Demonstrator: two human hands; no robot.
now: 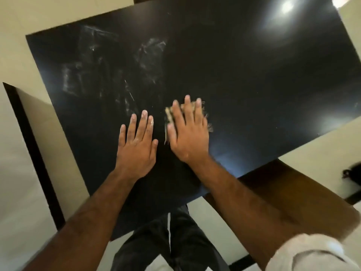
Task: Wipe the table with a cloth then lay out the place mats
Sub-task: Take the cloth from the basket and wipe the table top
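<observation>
**Forearms (244, 204) Extended: Cloth (168, 115) Handling Notes**

Both forearms reach in from the lower edge of the view above dark trousers (175, 241). The right one emerges from a white sleeve (312, 253).

**Hand state.** The right hand (188, 133) lies flat with its fingers (187, 106) straight and spread. It presses the cloth onto the black surface (254, 85) and grips nothing. The left hand (136, 145) rests just beside it, also flat and unclenched, palm on the bare surface. Its fingertips carry a pale residue.

**Cloth location.** The cloth is a small tan piece, mostly covered by the right palm. Its frayed edges show past the hand on both sides.

**Handling properties (judged).**
- The cloth appears light, soft and limp, with no stiffness of its own.
- The glossy surface probably offers little friction, so uneven pressure could let the cloth bunch up or slide out.
- For wiping, hold it with a flat palm over the middle and the fingers spread toward the edges.
- For lifting, pinch a gathered fold. The loose fringe may shed threads.

**Task status (judged).** Whitish smears (97, 75) cover the far left area, well apart from the cloth, so wiping looks unfinished. No place mats are in view. A brown wooden piece (293, 196) sits beside the near right corner.
</observation>
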